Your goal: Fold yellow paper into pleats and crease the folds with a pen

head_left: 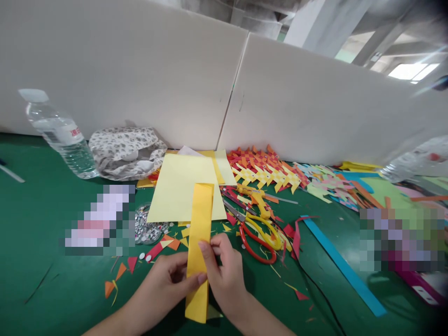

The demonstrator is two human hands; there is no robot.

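Note:
A folded strip of yellow paper (201, 214) stands lengthwise between my hands, its top end over a pale yellow sheet. My left hand (166, 277) pinches the strip's lower left side, thumb in front and fingers behind. My right hand (226, 268) grips its right edge a little higher, the thumb lying on the front face. Just right of my right hand lie scissors (259, 242) with red and yellow handles. The pale yellow sheet (182, 179) rests on the green table behind the strip.
A yellow glue gun (257, 198) lies by the scissors, near a black cord (311, 280). Woven paper pieces (266, 168) line the white partition (140, 70). At left stand a water bottle (65, 137) and a patterned cloth bag (128, 151). Googly eyes (149, 226), paper scraps and a blue strip (345, 266) lie around.

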